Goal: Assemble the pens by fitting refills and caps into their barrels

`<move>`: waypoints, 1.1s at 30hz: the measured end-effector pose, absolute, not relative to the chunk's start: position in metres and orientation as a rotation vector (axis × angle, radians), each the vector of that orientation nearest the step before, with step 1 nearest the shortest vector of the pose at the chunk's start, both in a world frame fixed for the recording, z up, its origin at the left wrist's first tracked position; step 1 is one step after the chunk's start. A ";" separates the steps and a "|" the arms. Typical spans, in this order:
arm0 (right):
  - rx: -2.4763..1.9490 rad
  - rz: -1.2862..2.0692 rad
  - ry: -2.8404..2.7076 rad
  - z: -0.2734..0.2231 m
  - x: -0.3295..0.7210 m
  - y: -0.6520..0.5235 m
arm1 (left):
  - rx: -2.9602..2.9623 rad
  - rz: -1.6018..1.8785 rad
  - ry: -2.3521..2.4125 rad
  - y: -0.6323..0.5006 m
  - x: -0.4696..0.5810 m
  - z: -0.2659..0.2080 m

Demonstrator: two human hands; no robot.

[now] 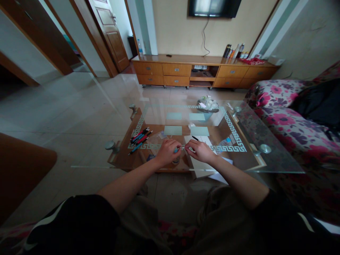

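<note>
My left hand [168, 152] and my right hand [199, 150] meet above the near part of the glass table [281, 156]. The fingertips of both are pinched around a small, thin, pale piece [183, 146], too small to make out. A bit of blue shows by my left fingers; I cannot tell whether it is held or lies behind them. Just beyond my right hand is a black pen-like piece [195, 138], over white paper. To the left of my left hand lies a pile of several pens [139, 139] in black, red and blue.
A basket [208, 106] with crumpled clear plastic stands at the table's far side. White sheets [222, 174] are near the front edge. A wooden TV cabinet [176, 69] lines the wall. The flowered sofa [289, 120] is at the right.
</note>
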State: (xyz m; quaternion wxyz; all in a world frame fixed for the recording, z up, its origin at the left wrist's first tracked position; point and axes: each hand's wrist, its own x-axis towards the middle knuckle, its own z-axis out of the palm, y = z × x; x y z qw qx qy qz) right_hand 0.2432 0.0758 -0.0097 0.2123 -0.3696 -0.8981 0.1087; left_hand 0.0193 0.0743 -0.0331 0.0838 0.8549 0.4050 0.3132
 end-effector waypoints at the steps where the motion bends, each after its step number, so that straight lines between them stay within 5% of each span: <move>1: -1.027 0.296 -2.496 -0.010 0.243 0.076 | 2.560 0.933 1.192 0.074 0.020 -0.033; 33: -1.009 0.300 -2.508 -0.010 0.238 0.073 | 2.451 0.886 1.106 0.074 0.021 -0.034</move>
